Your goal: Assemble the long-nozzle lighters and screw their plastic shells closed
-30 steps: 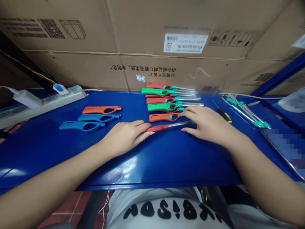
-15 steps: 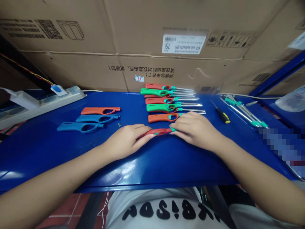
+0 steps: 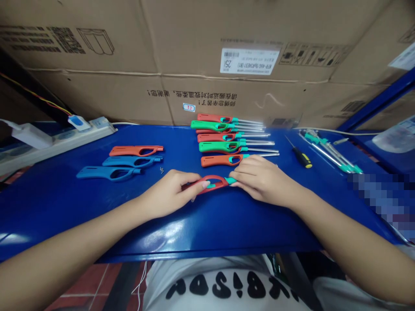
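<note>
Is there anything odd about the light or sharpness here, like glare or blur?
In the head view, white glare streaks the blue table near its front edge; also in the head view, the smallest print on the white label is too soft to read, and blocky pixels cover a right-hand patch; the red-and-green handle remains distinct in the head view.

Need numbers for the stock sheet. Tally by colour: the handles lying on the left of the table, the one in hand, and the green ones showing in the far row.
Blue handles: 2
Orange-red handle: 1
Red handle, held: 1
Green handles: 2
Total: 6
</note>
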